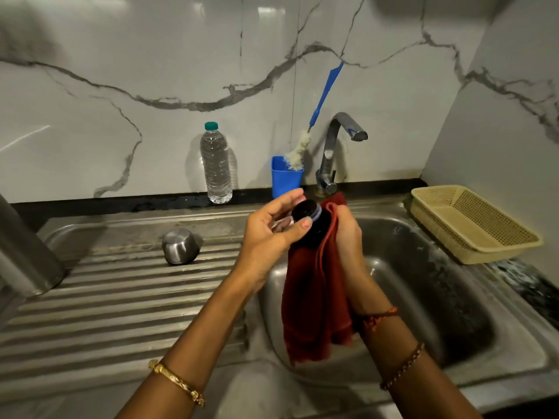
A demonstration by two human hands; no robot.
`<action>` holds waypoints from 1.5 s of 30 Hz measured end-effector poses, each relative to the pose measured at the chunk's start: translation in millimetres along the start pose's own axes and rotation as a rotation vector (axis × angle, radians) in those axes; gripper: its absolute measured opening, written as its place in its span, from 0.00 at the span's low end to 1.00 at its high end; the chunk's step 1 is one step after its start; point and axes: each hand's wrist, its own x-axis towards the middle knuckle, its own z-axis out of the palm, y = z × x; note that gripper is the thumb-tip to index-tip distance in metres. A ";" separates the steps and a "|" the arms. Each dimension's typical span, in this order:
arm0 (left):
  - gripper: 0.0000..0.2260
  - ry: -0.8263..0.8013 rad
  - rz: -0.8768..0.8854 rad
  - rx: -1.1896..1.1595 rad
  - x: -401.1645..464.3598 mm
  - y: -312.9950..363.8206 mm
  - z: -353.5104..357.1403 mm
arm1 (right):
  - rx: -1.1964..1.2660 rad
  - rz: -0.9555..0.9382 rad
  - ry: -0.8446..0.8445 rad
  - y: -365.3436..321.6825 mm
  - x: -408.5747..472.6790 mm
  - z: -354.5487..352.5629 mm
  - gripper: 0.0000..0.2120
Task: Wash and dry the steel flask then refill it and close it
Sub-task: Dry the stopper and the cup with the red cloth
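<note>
Over the sink's left rim I hold a black round flask stopper [305, 211] with a grey ring around it. My left hand [266, 237] grips its top with thumb and fingers. My right hand [348, 231] presses a dark red cloth [311, 297] around its lower part, and the cloth hangs down into the basin. The steel flask body [24, 252] stands at the far left edge, partly out of view. A steel cup cap [180, 246] lies upside down on the ribbed drainboard [121, 297].
A full plastic water bottle [216, 167] with a green cap stands against the marble wall. A blue cup [286, 178] holding a bottle brush [298, 152] sits beside the tap [335, 146]. A beige basket [472, 225] rests right of the sink basin [423, 282].
</note>
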 end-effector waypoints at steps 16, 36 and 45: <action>0.05 0.196 0.036 0.250 -12.4 -28.5 15.1 | 0.052 0.116 0.185 10.7 2.1 -4.1 0.06; 0.27 0.165 0.094 0.050 -0.2 -17.1 19.4 | -0.285 -0.258 0.046 0.6 -5.3 -9.0 0.13; 0.19 -0.124 -0.146 -0.089 3.6 -0.3 3.9 | -0.521 -0.854 -0.115 6.0 -4.3 -20.6 0.16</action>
